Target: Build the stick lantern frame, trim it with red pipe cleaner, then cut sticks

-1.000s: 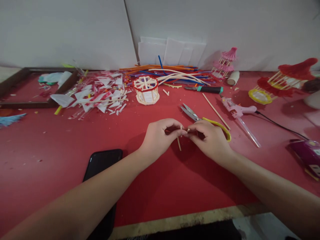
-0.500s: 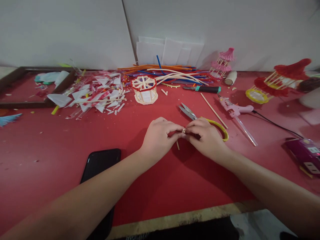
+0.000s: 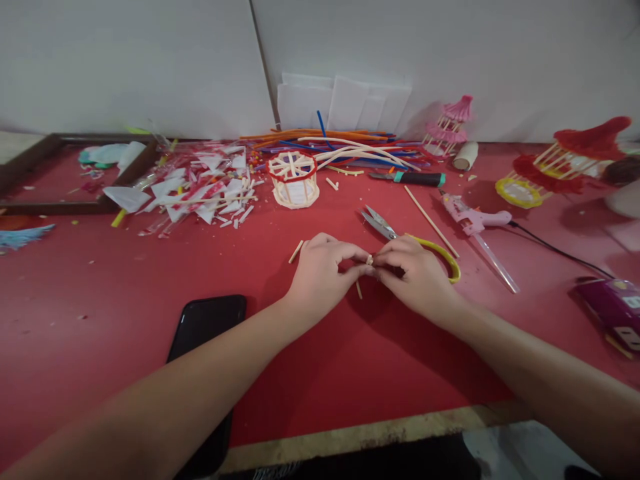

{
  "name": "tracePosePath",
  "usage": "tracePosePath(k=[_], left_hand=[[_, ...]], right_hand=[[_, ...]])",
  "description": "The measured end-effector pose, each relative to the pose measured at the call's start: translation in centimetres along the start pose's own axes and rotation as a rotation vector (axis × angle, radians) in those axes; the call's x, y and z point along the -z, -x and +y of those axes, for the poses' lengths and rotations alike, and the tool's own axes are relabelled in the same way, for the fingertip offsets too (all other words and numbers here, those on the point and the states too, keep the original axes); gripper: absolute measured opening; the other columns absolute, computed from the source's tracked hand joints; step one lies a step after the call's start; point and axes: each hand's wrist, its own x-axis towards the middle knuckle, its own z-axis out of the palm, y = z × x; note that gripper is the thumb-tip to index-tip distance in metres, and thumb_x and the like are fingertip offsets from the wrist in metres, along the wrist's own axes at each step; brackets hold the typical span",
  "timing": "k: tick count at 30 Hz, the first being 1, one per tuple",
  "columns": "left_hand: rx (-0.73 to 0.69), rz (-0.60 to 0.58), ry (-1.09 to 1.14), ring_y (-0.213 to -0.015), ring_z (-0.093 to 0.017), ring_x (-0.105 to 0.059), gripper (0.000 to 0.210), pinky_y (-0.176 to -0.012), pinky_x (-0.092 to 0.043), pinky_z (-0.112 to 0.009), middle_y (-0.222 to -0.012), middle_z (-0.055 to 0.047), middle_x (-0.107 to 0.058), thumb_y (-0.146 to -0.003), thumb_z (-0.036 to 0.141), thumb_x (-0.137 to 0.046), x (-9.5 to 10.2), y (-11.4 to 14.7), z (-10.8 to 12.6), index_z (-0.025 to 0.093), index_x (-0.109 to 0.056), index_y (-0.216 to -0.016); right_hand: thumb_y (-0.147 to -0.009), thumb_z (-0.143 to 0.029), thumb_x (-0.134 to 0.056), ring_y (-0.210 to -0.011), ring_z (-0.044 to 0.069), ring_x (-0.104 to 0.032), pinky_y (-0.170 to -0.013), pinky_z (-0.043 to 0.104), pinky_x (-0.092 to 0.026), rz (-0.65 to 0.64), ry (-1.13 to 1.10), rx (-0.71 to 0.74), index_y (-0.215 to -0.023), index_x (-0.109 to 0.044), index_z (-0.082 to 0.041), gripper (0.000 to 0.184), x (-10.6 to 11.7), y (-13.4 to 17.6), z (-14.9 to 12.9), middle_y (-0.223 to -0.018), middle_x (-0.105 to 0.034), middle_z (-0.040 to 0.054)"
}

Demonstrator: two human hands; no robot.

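Observation:
My left hand point(image 3: 323, 270) and my right hand point(image 3: 413, 270) meet over the middle of the red table, thumbs and fingertips pinched together. Between them they hold short pale sticks point(image 3: 369, 261), whose ends show at the fingertips; the rest is hidden. Below the fingers a thin stick point(image 3: 359, 289) shows, and I cannot tell whether it is held or lies on the table. Another short stick point(image 3: 295, 251) lies by my left hand. Scissors point(image 3: 383, 223) with yellow handles lie just behind my right hand, which partly covers them.
A small stick frame point(image 3: 294, 193) with a red rim stands behind my hands. Further right lie a utility knife point(image 3: 417, 179), a long stick point(image 3: 431, 221) and a pink glue gun point(image 3: 473, 219) with its cord. A phone point(image 3: 213, 320) lies under my left forearm; scraps point(image 3: 200, 180) pile at back left.
The view has shifted slightly, so the table's things appear a little further right. The short stick by my left hand now shows. Both hands keep their pinch on the sticks.

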Motion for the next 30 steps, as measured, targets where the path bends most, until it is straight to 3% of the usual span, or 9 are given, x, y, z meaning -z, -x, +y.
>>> tracePosePath(k=[4, 25, 30], left_hand=[[0.03, -0.015, -0.019, -0.088, -0.019, -0.06, 0.005, -0.087, -0.037, -0.037, -0.081, 0.006, -0.076, -0.079, 0.033, -0.078, 0.1, 0.0, 0.2, 0.03, -0.074, -0.078], [0.023, -0.037, -0.082, -0.085, -0.02, -0.059, 0.004, -0.082, -0.034, -0.039, -0.079, 0.004, -0.075, -0.08, 0.033, -0.077, -0.2, 0.2, -0.4, 0.03, -0.075, -0.081], [0.028, -0.037, -0.098, -0.088, -0.021, -0.059, 0.003, -0.082, -0.036, -0.038, -0.08, 0.003, -0.075, -0.08, 0.03, -0.077, -0.2, 0.1, -0.2, 0.028, -0.074, -0.08]], right_hand=[[-0.087, -0.022, -0.064, -0.08, 0.018, -0.061, -0.074, 0.034, -0.046, 0.002, -0.006, -0.016, -0.08, -0.073, -0.021, 0.012, 0.0, 0.0, -0.2, -0.082, -0.071, 0.0037], [-0.086, -0.019, -0.062, -0.09, 0.022, -0.056, -0.084, 0.039, -0.045, -0.054, 0.011, 0.002, -0.082, -0.071, -0.02, 0.01, -0.3, 0.2, 0.0, -0.088, -0.07, 0.0056], [-0.084, -0.009, -0.052, -0.098, 0.025, -0.056, -0.086, 0.04, -0.046, -0.102, 0.116, -0.019, -0.093, -0.069, -0.02, 0.022, 1.0, 0.3, 0.4, -0.1, -0.067, 0.0079]])
